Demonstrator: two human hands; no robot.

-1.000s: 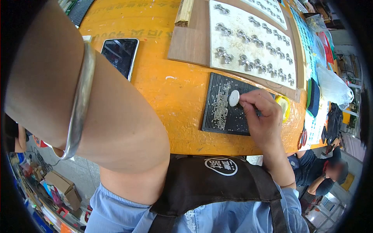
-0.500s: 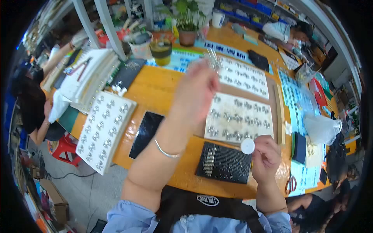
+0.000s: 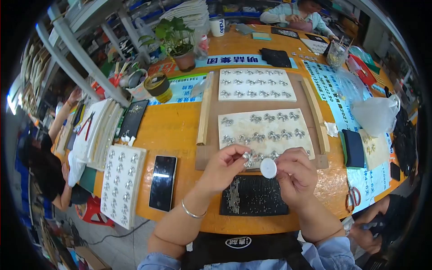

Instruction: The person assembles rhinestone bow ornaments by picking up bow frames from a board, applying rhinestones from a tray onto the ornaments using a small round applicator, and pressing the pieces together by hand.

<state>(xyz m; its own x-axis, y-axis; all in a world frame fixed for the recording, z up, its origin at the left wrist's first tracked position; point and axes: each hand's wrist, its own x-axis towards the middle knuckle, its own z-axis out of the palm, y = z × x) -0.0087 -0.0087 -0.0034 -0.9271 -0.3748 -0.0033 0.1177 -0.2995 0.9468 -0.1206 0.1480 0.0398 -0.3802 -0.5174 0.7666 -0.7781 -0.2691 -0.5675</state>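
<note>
Pinching the shiny bow (image 3: 249, 157) in your left hand (image 3: 222, 171) and the white disc (image 3: 268, 168) in your right hand (image 3: 299, 178), you have them close together, likely to see both, with beads (image 3: 234, 194) on the black tray (image 3: 280, 209) just below your hands, easy to reach.

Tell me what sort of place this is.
Probably a jewelry or trinket assembly workshop: rows of small metallic pieces sit on a white board, tiny beads lie on a black ridged tray, and another person sits working across the table.
</note>
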